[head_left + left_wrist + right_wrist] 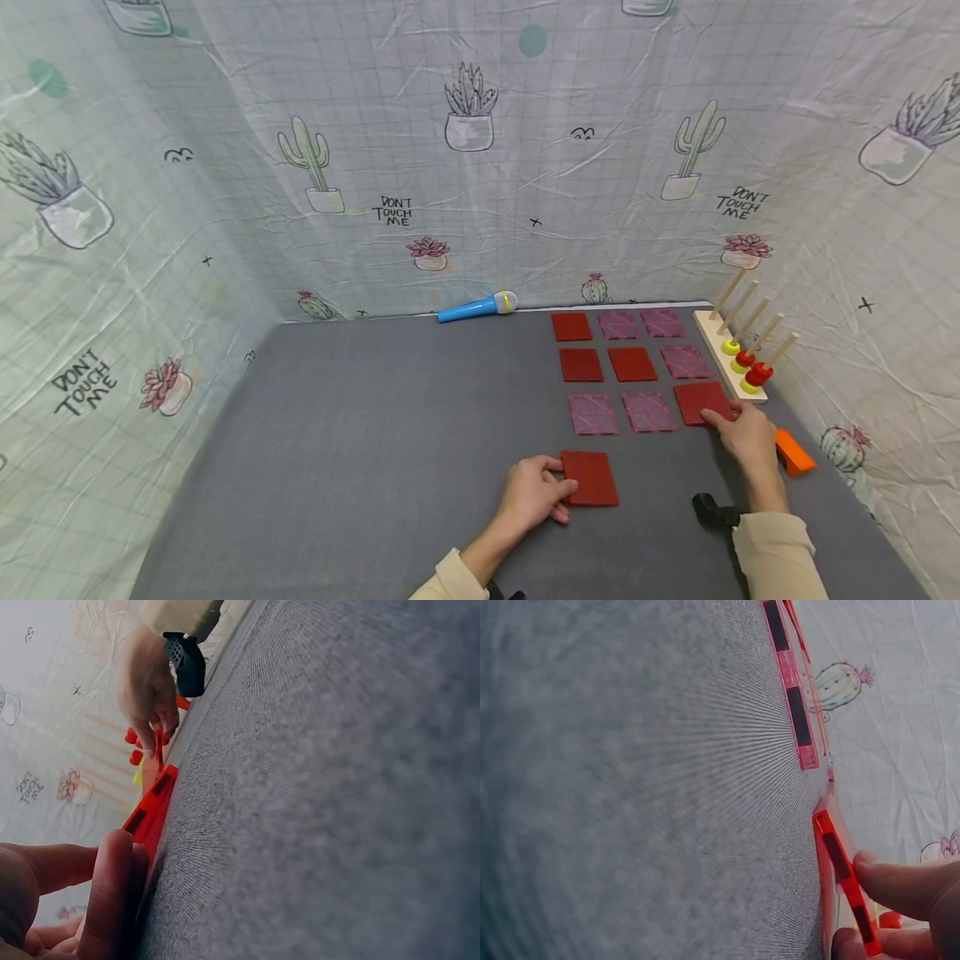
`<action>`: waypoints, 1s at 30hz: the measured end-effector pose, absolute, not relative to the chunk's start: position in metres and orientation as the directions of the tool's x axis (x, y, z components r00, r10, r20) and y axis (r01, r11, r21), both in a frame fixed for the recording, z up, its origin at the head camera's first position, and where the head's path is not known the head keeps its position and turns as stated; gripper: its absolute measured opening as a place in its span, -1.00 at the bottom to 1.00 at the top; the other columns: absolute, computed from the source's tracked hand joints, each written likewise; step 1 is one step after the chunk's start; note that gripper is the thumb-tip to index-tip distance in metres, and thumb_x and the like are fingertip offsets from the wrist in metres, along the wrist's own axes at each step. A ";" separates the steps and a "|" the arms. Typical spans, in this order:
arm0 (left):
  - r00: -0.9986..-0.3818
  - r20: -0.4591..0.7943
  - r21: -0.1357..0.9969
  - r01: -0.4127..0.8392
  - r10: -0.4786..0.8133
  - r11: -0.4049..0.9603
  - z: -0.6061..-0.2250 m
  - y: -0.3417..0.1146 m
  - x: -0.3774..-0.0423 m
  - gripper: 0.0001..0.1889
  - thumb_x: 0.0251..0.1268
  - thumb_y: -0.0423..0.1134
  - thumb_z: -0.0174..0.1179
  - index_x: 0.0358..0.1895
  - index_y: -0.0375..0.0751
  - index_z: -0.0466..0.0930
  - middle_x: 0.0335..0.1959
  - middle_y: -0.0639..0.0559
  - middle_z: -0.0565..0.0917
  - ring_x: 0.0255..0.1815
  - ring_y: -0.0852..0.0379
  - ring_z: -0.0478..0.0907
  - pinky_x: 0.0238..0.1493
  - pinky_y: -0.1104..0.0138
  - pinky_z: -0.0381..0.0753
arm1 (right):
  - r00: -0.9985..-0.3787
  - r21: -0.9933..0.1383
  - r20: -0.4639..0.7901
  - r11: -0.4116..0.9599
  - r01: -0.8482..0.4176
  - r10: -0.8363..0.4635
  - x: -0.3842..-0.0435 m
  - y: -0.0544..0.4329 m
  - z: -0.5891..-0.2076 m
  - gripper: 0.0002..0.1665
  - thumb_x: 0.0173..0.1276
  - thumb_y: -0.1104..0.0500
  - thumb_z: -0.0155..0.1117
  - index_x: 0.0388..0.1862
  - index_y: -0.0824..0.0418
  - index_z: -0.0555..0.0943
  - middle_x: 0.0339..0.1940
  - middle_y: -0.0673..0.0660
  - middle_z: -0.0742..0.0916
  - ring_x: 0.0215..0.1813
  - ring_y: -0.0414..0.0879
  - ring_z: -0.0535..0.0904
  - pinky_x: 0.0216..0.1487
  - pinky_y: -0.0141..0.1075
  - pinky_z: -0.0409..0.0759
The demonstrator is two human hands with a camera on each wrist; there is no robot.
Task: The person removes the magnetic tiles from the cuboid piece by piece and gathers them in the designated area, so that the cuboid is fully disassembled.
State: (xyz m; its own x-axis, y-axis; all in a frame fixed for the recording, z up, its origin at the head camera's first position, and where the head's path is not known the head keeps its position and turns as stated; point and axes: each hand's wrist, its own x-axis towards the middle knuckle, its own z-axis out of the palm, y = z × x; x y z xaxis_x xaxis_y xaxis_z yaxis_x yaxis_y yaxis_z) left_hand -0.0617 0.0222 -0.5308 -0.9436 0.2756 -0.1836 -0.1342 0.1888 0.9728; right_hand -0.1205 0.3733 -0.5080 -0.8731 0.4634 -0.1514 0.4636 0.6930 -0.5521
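Observation:
At the near edge of a block of square tiles, my left hand (pixel 531 493) pinches the left side of a red square tile (pixel 591 479), thumb on top. In the left wrist view that tile (pixel 152 801) shows dark strips along its edge and stands slightly tilted at the grey surface. My right hand (pixel 750 433) grips another red tile (pixel 699 403) at its right side, at the right end of the nearest row. The right wrist view has this tile (pixel 846 877) between thumb and fingers, one edge raised. Left of it lie two see-through pink tiles (pixel 649 412).
Further rows mix red tiles (pixel 632 364) and pink tiles (pixel 686 362). On the right stands a wooden peg rack (pixel 723 354) with red and yellow rings. An orange block (pixel 795 452) lies beside my right wrist. A blue toy microphone (pixel 476 308) rests by the back curtain.

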 end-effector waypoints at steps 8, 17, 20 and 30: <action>-0.941 -0.212 0.954 -0.140 0.264 0.266 -0.529 0.032 -0.066 -0.63 0.15 -0.29 0.43 0.00 -0.36 0.61 -0.66 0.04 0.69 -0.82 0.28 0.58 -0.71 0.37 0.60 | -0.881 -0.530 -0.160 0.714 0.457 0.445 -0.122 0.376 -0.509 -0.16 0.44 -0.10 0.25 0.28 0.62 0.33 0.24 0.64 0.46 0.15 0.48 0.39 0.16 0.25 0.47; -0.944 -0.214 0.944 -0.134 0.252 0.300 -0.528 0.043 -0.066 -0.61 0.13 -0.28 0.46 0.01 -0.31 0.61 -0.70 0.07 0.67 -0.82 0.29 0.56 -0.69 0.41 0.55 | -0.890 -0.529 -0.162 0.724 0.443 0.426 -0.125 0.377 -0.509 -0.22 0.42 -0.04 0.28 0.22 0.64 0.38 0.18 0.65 0.43 0.17 0.48 0.29 0.19 0.27 0.39; -0.951 -0.192 0.947 -0.115 0.242 0.301 -0.528 0.047 -0.066 -0.62 0.13 -0.31 0.46 0.00 -0.33 0.61 -0.70 0.06 0.67 -0.84 0.31 0.54 -0.72 0.42 0.54 | -0.890 -0.522 -0.170 0.728 0.445 0.422 -0.126 0.377 -0.508 -0.21 0.42 -0.05 0.28 0.23 0.64 0.38 0.19 0.65 0.42 0.16 0.48 0.29 0.18 0.27 0.40; -0.952 -0.165 0.964 -0.099 0.259 0.248 -0.530 0.042 -0.066 -0.66 0.16 -0.37 0.41 0.01 -0.35 0.62 -0.65 0.05 0.71 -0.82 0.27 0.58 -0.71 0.38 0.60 | -0.895 -0.508 -0.174 0.742 0.438 0.410 -0.123 0.372 -0.502 -0.23 0.47 -0.05 0.15 0.24 0.66 0.36 0.20 0.67 0.40 0.23 0.50 0.23 0.28 0.31 0.34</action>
State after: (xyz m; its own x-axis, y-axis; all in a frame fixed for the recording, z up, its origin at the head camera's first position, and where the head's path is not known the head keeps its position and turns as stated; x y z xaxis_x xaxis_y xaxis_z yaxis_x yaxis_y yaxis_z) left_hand -0.0664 0.0420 -0.5304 -0.9516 0.2594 -0.1647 -0.0992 0.2479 0.9637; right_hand -0.1231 0.3722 -0.5025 -0.8955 0.4097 -0.1740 0.4380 0.7419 -0.5076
